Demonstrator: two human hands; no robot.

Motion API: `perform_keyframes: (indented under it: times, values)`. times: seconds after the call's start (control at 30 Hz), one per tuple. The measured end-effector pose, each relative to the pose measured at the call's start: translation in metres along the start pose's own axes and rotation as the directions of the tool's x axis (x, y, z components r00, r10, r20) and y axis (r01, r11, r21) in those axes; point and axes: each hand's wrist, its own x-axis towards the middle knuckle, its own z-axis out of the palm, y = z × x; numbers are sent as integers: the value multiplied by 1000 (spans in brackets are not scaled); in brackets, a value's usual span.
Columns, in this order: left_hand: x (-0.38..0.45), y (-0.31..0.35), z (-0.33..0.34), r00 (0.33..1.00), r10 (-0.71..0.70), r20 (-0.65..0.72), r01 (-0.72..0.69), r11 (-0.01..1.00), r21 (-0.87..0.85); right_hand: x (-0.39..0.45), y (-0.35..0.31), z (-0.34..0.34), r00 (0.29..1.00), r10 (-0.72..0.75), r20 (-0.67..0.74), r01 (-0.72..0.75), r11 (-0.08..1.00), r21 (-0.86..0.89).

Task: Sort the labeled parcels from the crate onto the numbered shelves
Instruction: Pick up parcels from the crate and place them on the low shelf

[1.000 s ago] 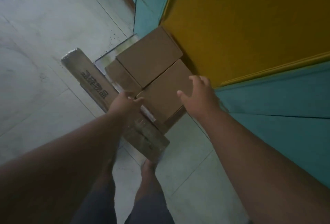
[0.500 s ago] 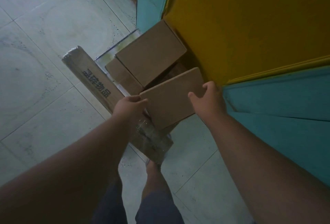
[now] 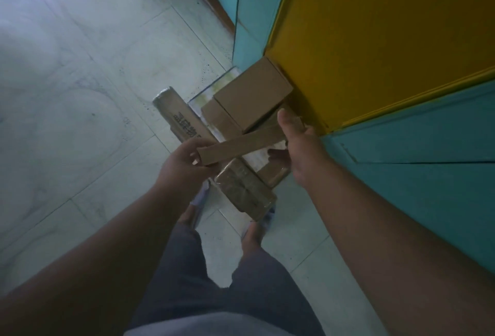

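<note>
A yellow and teal wall [image 3: 375,41] rises beside a pale tiled floor [image 3: 80,94]. Against the wall's foot sits the clear crate [image 3: 199,100], its landmark load a big cardboard box [image 3: 251,97]. A long wrapped parcel [image 3: 182,121] leans across the crate's near side. Just above the crate, a flat cardboard parcel [image 3: 241,143] is held edge-on: the left hand [image 3: 182,164] curls its fingers round one end, and the right hand [image 3: 297,135] clamps the other, thumb on top.
</note>
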Motion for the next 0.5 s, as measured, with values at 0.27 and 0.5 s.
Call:
perform_keyframes:
  times: [0.27, 0.5]
  values:
    - [16, 35, -85, 960, -80, 270, -16, 941, 337, -2, -22, 78, 996, -41, -77, 51, 988, 143]
    - [113, 56, -141, 938, -347, 16, 343, 918, -199, 23, -49, 145, 987, -143, 79, 141, 989, 35]
